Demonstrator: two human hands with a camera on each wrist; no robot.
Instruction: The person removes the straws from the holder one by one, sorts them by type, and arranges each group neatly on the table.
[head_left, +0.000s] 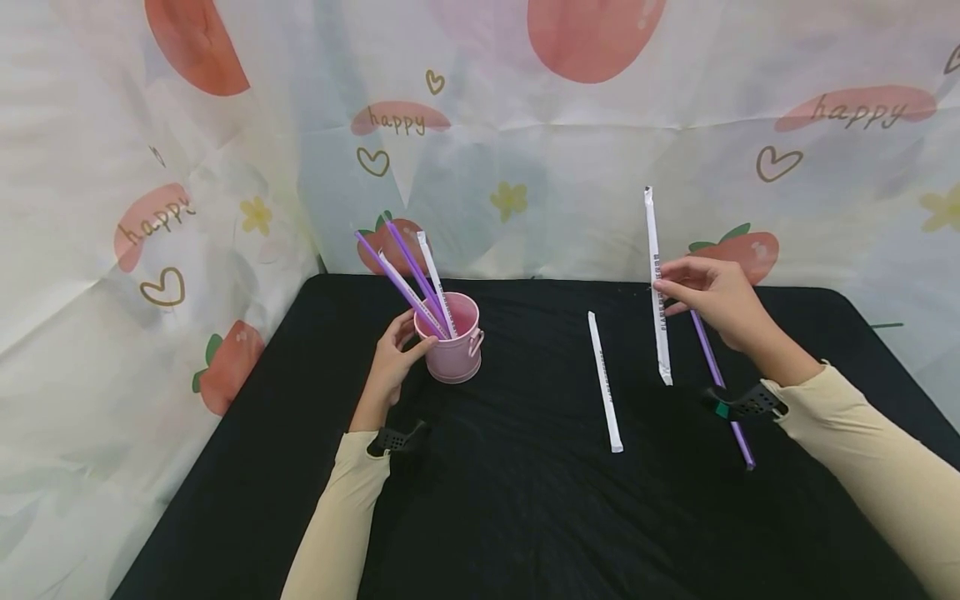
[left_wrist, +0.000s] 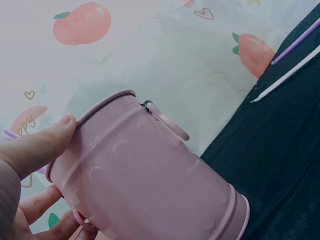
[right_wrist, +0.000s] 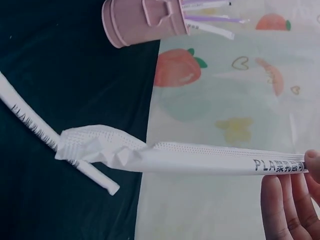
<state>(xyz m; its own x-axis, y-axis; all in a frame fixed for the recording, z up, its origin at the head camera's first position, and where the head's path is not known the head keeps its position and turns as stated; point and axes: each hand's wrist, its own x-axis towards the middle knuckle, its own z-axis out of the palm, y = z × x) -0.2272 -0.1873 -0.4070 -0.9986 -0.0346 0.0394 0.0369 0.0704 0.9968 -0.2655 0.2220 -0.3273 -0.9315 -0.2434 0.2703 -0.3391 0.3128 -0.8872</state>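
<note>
A small pink metal bucket (head_left: 453, 360) stands on the table at left of centre. My left hand (head_left: 392, 362) holds it by the rim, thumb on the near side and fingers round the left. Inside lean purple straws (head_left: 407, 252) and white paper-wrapped straws (head_left: 429, 262). Over the right part of the table, my right hand (head_left: 712, 296) pinches another wrapped straw (head_left: 651, 229) near its middle, held roughly upright. Its printed wrapper (right_wrist: 215, 161) shows close up in the right wrist view. One more wrapped straw (head_left: 604, 379) lies to the left of that hand.
A purple straw (head_left: 705, 346) lies on the black tablecloth (head_left: 510, 500), partly hidden below my right wrist. Behind the table hangs a pale printed curtain (head_left: 585, 192) with fruit and hearts; it also runs along the left side.
</note>
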